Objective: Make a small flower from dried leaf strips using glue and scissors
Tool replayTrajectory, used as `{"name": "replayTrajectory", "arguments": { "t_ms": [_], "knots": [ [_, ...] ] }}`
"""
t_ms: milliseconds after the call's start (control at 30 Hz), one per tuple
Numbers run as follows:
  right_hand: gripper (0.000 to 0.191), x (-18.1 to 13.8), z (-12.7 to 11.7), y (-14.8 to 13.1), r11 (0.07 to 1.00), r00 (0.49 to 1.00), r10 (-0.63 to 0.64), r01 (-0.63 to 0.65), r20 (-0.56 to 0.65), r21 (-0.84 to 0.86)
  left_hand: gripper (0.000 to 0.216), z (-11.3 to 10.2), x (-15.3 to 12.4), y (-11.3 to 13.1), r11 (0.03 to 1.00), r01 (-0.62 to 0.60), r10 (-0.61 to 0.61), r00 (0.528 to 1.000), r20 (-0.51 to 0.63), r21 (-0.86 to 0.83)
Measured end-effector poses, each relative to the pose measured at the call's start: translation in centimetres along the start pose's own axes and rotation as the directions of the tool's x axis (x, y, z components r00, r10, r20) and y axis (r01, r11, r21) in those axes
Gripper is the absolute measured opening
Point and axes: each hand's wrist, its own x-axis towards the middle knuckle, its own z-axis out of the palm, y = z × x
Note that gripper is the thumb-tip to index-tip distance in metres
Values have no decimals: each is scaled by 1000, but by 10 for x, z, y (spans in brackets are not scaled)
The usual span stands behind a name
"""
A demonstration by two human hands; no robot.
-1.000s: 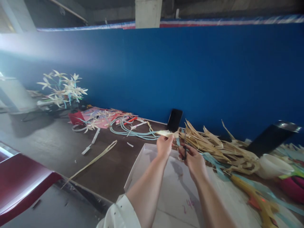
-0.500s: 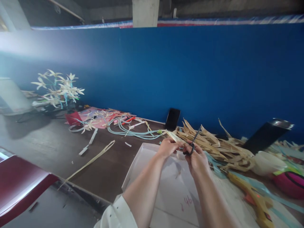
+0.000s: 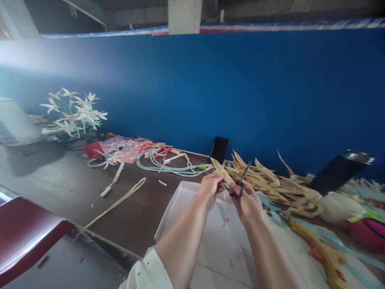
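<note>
Between my hands is a pale yellow-green strip of corn husk point(image 3: 221, 170), its pointed end up and to the left. My left hand point(image 3: 210, 186) pinches it from the left side. My right hand point(image 3: 247, 200) is closed round a pair of dark-handled scissors point(image 3: 240, 185), blades pointing up and away; its fingertips are also at the lower end of the husk strip. Both hands are above a white shallow box lid point(image 3: 215, 237) with red handwriting and small scraps in it.
Dried husks point(image 3: 276, 184) heap at the right, beside a black flask point(image 3: 341, 170) and a yellow glue gun point(image 3: 321, 251). A phone point(image 3: 219, 149) leans on the blue partition point(image 3: 192, 88). Coiled pale-blue cords point(image 3: 168, 170), a loose fibre strand point(image 3: 117, 202) and white husk flowers point(image 3: 76, 114) are leftward.
The husk strip has turned to show its broad face, pointed end up. My hands have moved slightly, and the scissors have shifted a little to the left.
</note>
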Motion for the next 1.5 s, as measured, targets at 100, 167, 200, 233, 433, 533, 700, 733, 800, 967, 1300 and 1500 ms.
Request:
{"name": "replayTrajectory", "arguments": {
  "t_ms": [100, 167, 200, 233, 433, 533, 700, 733, 800, 967, 1300, 1500],
  "knots": [
    [41, -1, 3, 1, 1000, 1000, 15, -15, 13, -7, 23, 0, 0, 0, 998, -17, 19, 999, 34, -61],
    [42, -1, 3, 2, 1000, 1000, 15, -15, 24, 10, 23, 1, 0, 0, 997, -1, 3, 1000, 26, -74],
    [42, -1, 3, 2, 1000, 1000, 11, -11, 25, 24, 22, 1, 0, -1, 997, 8, -7, 1000, 13, -72],
    [42, -1, 2, 2, 999, 1000, 3, -3, 23, 40, 21, 1, 0, -1, 998, 17, -17, 1000, 0, -67],
    [48, 0, -3, 1, 997, 1000, -16, 17, -15, 71, 10, 6, -5, -3, 999, 41, -42, 999, -28, -30],
    [50, -2, 0, 1, 1000, 1000, 1, -1, 16, 20, 7, 6, -4, -3, 998, 30, -34, 997, -65, -54],
    [45, -2, 0, 4, 998, 995, 38, -33, 88, -62, 7, 4, 1, -1, 1000, -13, 10, 990, -142, -22],
    [44, -2, -1, 5, 993, 994, 51, -39, 99, -113, 8, 3, 2, 0, 999, -45, 45, 983, -178, 3],
    [44, -4, -1, 6, 972, 988, 88, -58, 126, -227, 10, 0, 4, 3, 993, -115, 118, 967, -227, 26],
    [46, -12, 3, 3, 903, 949, 222, -114, 224, -414, 12, -10, 12, 8, 971, -222, 239, 932, -274, 90],
    [43, -17, 4, 0, 910, 932, 191, -50, 308, -411, 15, -13, 13, 10, 940, -298, 336, 890, -308, 164],
    [48, -16, 6, 2, 895, 954, 155, -26, 255, -444, 15, -11, 13, 8, 946, -287, 320, 906, -278, 151]
  ]
}}
